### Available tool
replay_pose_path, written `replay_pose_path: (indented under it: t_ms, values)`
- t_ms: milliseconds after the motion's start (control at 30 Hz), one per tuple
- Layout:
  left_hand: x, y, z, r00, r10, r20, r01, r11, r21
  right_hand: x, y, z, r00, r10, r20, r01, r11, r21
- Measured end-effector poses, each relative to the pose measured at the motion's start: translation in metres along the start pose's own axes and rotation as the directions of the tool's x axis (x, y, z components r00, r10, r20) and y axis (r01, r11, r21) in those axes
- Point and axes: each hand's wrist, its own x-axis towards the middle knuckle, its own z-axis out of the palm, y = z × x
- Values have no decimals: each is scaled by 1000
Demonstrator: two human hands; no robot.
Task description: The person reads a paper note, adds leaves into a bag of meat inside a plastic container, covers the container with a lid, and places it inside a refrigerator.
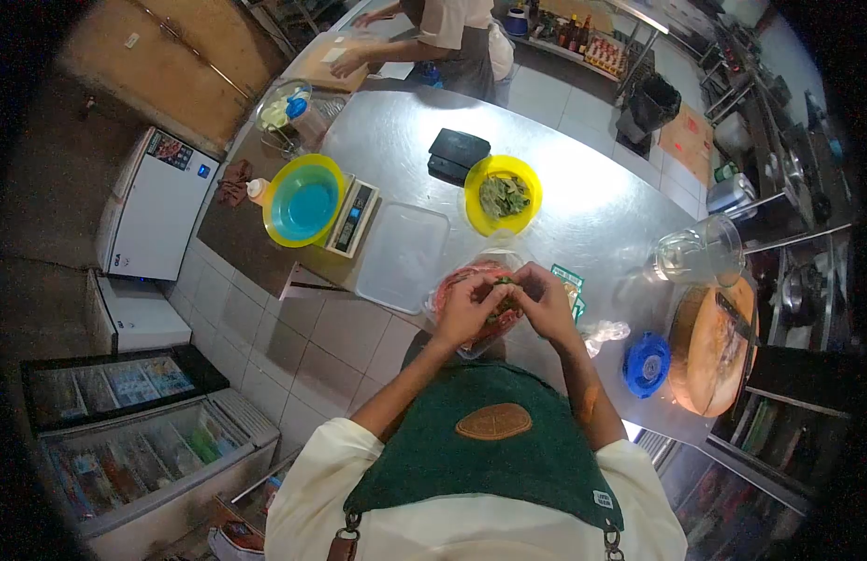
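Observation:
My left hand (pixel 468 309) and my right hand (pixel 543 304) meet over a clear plastic container (pixel 501 254) of red raw meat (pixel 459 279). Fingers of both hands are pinched together around some green leaves (pixel 505 301), partly hidden by the fingers. Just beyond the container stands a yellow bowl (pixel 534 217) with dried-looking green leaves (pixel 504 194) in it. A translucent plastic lid (pixel 404 254) lies flat to the left. Green packets (pixel 569 279) and a crumpled clear plastic bag (pixel 606 333) are near my right hand.
A kitchen scale (pixel 351 220) with stacked bowls (pixel 304 201) stands left. A black box-like object (pixel 458 155) sits behind. At right are a clear jug (pixel 700 252), a blue lid (pixel 647 365) and a knife (pixel 733 315) on a round chopping block (pixel 707 351). A co-worker (pixel 447 47) stands across the table.

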Motion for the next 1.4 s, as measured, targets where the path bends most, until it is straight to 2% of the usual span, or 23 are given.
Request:
replay_pose_path:
  t_ms: [67, 167, 233, 367, 400, 433, 533, 600, 667, 700, 733, 767, 833, 867, 1000, 1067, 1100, 1167, 1267, 1300, 1333, 1367, 1400]
  values:
    - [3, -4, -2, 958, 281, 57, -281, 880, 382, 1, -2, -2, 1000, -7, 14, 6, 1000, 28]
    - [2, -5, 1, 909, 414, 53, -396, 815, 423, -1, -10, -3, 989, 67, 130, -68, 998, 3]
    - [1, 2, 0, 908, 414, 69, -399, 800, 447, -6, -18, 4, 985, -86, 150, 97, 993, -69]
    - [1, 3, 3, 889, 452, 69, -427, 766, 481, -6, -15, 1, 979, -35, 199, 58, 992, -111]
    - [1, -1, 4, 890, 451, 72, -427, 767, 480, -5, -15, 2, 976, -123, 181, 153, 974, -165]
    - [1, -4, 5, 908, 416, 43, -392, 812, 432, -4, -15, 4, 963, -211, 168, 245, 945, -219]
    - [-3, -3, 4, 950, 312, 6, -287, 868, 406, -8, -17, 19, 987, -148, 67, 160, 959, -233]
    - [-2, -5, 5, 969, 246, -13, -217, 878, 426, -10, -28, 27, 979, -202, 35, 203, 934, -295]
    - [2, -10, 9, 990, 104, -91, -98, 993, 68, -10, -27, 29, 967, -254, 10, 241, 903, -357]
    - [0, -12, 9, 991, 100, -92, -94, 993, 67, -8, -17, 30, 965, -262, 6, 246, 896, -370]
    - [-3, 6, 13, 990, -109, -90, 94, 983, -157, -6, -15, 30, 962, -273, 1, 252, 888, -385]
    - [-4, 16, 15, 951, -306, -43, 270, 889, -370, -5, -14, 29, 962, -273, 0, 252, 888, -384]
    - [-1, 8, 6, 946, -322, 20, 299, 850, -434, -5, -15, 27, 900, -435, 42, 412, 812, -414]
    - [0, 5, 4, 939, -332, 85, 329, 804, -496, -5, -13, 26, 900, -434, 42, 411, 812, -415]
    - [-3, 11, 3, 883, -445, 153, 450, 702, -552, -5, -7, 17, 884, -440, 158, 455, 731, -509]
    - [-2, 15, 0, 805, -553, 214, 554, 573, -603, -4, -8, 12, 887, -414, 205, 454, 705, -544]
    - [0, 12, -4, 805, -553, 216, 555, 572, -603, -2, -8, 10, 851, -462, 248, 519, 678, -520]
    - [3, 6, -14, 708, -599, 376, 682, 440, -584, -1, -10, 6, 812, -508, 288, 580, 648, -493]
    - [6, 11, -24, 708, -542, 452, 705, 513, -489, 0, -20, 3, 801, -473, 367, 598, 645, -476]
    - [6, 12, -19, 710, -540, 452, 703, 515, -490, -1, -24, 7, 858, -430, 281, 513, 752, -415]
    - [4, 20, -7, 808, -546, 220, 585, 699, -412, -1, -26, 11, 907, -371, 201, 420, 843, -338]
    - [3, 24, 1, 875, -485, -17, 461, 842, -279, -1, -27, 13, 905, -372, 207, 423, 841, -337]
    - [5, 14, 1, 877, -480, -22, 455, 844, -283, 1, -27, 15, 943, -300, 144, 329, 906, -265]
